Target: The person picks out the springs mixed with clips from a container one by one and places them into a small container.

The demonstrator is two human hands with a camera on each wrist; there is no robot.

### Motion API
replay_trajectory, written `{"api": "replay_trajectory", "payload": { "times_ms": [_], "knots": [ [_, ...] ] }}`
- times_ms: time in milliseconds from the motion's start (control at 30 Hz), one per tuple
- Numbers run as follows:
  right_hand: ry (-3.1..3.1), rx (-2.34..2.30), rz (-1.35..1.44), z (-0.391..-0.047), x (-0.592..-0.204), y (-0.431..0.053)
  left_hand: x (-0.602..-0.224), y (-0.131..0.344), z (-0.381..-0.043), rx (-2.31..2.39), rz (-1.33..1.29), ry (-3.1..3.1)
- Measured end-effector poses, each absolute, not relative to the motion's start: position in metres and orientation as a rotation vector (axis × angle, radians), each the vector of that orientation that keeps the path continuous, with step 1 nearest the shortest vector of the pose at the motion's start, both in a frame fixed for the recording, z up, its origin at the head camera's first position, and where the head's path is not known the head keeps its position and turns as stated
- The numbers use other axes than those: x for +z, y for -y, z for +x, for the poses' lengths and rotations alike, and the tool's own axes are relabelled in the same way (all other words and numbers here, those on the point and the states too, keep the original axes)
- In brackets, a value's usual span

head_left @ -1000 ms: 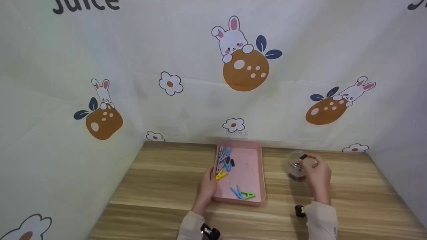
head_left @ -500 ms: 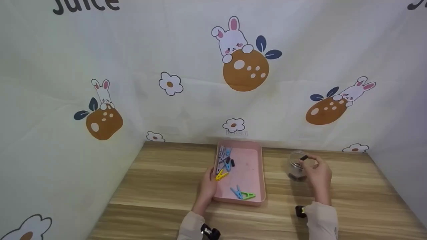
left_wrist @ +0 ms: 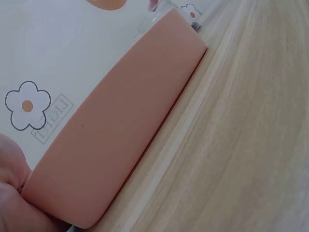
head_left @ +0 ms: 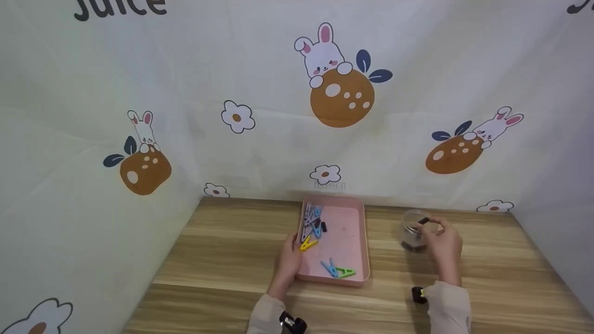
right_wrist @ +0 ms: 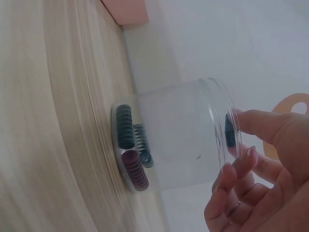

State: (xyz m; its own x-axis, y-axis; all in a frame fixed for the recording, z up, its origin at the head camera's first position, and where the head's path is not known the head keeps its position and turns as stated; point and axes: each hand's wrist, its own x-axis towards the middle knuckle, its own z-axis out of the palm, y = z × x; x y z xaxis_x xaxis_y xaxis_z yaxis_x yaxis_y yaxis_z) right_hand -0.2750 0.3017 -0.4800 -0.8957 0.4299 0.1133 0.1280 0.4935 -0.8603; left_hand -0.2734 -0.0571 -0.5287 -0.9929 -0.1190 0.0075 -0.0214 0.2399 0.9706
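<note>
Since a second ago almost nothing has shifted: the right hand has drifted only a shade to the right over the jar, and the left hand has kept its place on the tray. Starting at the left, the left hand (head_left: 288, 260) grips the near left rim of the pink tray (head_left: 343, 278), which sits on the wooden table (head_left: 222, 260); its fingers are mostly hidden behind the wall, so how they curl is hard to tell. Inside the tray a cluster of grey and blue clothespins (head_left: 312, 221) lies along the left wall, with a yellow clothespin (head_left: 307, 244) just by the hand and a blue one (head_left: 328, 267) touching a green one (head_left: 345, 272) near the front. Further right, apart from the tray, stands the clear plastic jar (right_wrist: 178, 133), upright and open, with dark ribbed clips (right_wrist: 126, 126) lying on its bottom. The right hand (head_left: 443, 241) pinches a small dark clip (head_left: 423, 221) between thumb and forefinger right at the jar's mouth. That clip looks light, stiff and small, best held at its sides by the fingertips; the jar seems light and smooth-walled, likely to slide or tip if nudged at the rim.
</note>
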Motion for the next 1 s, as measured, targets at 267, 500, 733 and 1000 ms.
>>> {"api": "replay_trajectory", "payload": {
  "times_ms": [267, 500, 733, 1000],
  "knots": [
    [2.461, 1.311, -0.467, -0.275, -0.4811, -0.304, -0.5295, 0.0577, -0.2742, -1.87, 0.139, 2.41],
    [2.437, 1.257, -0.424, -0.2746, -0.4789, -0.3038, -0.5299, 0.0575, -0.274, -1.867, 0.121, 2.408],
    [2.382, 1.22, -0.395, -0.2752, -0.477, -0.3015, -0.5295, 0.0573, -0.275, -1.895, 0.139, 2.413],
    [2.392, 1.224, -0.403, -0.2745, -0.4744, -0.3006, -0.5299, 0.0567, -0.2755, -1.88, 0.186, 2.444]
  ]
}}
